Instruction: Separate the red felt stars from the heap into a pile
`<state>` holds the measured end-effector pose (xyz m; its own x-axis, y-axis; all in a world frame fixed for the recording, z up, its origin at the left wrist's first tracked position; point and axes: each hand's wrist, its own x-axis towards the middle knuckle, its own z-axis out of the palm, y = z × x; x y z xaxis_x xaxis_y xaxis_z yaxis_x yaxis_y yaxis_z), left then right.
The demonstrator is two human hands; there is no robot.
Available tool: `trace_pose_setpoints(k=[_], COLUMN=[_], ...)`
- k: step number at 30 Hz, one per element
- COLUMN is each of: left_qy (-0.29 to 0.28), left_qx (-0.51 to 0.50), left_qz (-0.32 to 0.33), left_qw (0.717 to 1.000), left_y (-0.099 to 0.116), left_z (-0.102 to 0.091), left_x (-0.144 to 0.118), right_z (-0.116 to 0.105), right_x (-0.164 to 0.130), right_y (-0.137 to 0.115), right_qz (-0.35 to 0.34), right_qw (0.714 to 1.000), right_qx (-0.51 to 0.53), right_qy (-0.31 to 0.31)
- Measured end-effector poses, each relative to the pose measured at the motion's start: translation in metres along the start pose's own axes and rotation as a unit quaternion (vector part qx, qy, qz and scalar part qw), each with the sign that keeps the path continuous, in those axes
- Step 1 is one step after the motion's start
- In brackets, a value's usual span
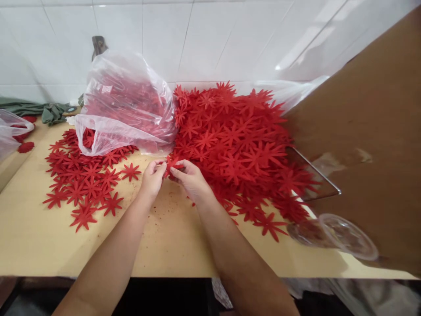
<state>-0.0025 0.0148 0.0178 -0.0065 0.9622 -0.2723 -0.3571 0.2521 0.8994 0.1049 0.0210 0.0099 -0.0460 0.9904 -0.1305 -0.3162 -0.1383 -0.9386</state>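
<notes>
At the middle of the tan table (171, 245), both hands meet over one red flower cutout (171, 165) — the left hand (153, 176) pinches its left edge between thumb and fingertips, the right hand (190, 177) grips its right side the same way. The piece is held just above the tabletop, at the near edge of the big heap. Both forearms reach in from the bottom of the view.

Right of the hands: a large pile of red cutouts (240, 145), thick and overlapping, spreading back to the white tiled wall (210, 39). Left of the hands: a smaller, flatter spread of cutouts (83, 180), laid mostly one layer deep. Behind that spread sits a clear plastic bag (125, 105), stuffed with more red pieces, its mouth folded open toward the front.

Far right — a brown cardboard sheet (371, 145) leaning in, and a clear plastic lid (338, 237) near the table edge. Far left, green cloth (49, 110) against the wall
</notes>
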Motion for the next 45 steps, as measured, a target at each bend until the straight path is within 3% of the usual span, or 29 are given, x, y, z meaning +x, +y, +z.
trace_pose_setpoints(k=[4,9,12,17,22,27,31,35,38,42,45], left_qy=[-0.025,-0.067,-0.086,-0.067,-0.039,-0.073,-0.057,-0.026,-0.04,-0.025,-0.012], left_qx=[0.039,0.008,-0.091,-0.271,-0.333,-0.311,-0.264,-0.22,-0.192,-0.125,-0.091], left_qz=[0.056,0.038,-0.019,-0.128,-0.123,-0.106,-0.077,-0.043,-0.017,0.004,0.013], left_qw=[0.997,0.997,0.992,0.952,0.934,0.942,0.96,0.974,0.98,0.992,0.996], left_y=[-0.003,-0.002,0.001,0.006,0.005,0.007,0.006,0.0,-0.003,-0.006,-0.007], left_z=[0.003,0.003,-0.001,-0.013,-0.015,-0.01,-0.005,-0.004,-0.004,-0.004,-0.003], left_x=[-0.002,-0.006,-0.004,0.0,-0.002,-0.004,-0.002,0.0,0.001,0.002,0.003], right_z=[-0.003,-0.003,-0.005,-0.008,-0.005,-0.007,-0.011,-0.01,-0.008,-0.006,-0.004], right_x=[-0.004,-0.008,-0.008,-0.006,-0.009,-0.007,-0.002,-0.002,-0.005,-0.01,-0.013], right_y=[0.004,0.003,0.003,0.003,0.004,0.007,0.011,0.011,0.008,0.001,-0.001], right_qz=[0.017,0.073,0.032,-0.048,-0.093,-0.139,-0.14,-0.091,-0.02,-0.025,-0.019], right_qw=[0.999,0.993,0.997,0.997,0.993,0.979,0.975,0.986,0.992,0.995,0.997], right_qx=[0.05,0.082,0.066,0.008,-0.062,-0.134,-0.152,-0.123,-0.105,-0.065,-0.064], right_qy=[0.0,-0.042,-0.028,0.061,0.045,0.065,0.075,0.06,0.062,0.07,0.028])
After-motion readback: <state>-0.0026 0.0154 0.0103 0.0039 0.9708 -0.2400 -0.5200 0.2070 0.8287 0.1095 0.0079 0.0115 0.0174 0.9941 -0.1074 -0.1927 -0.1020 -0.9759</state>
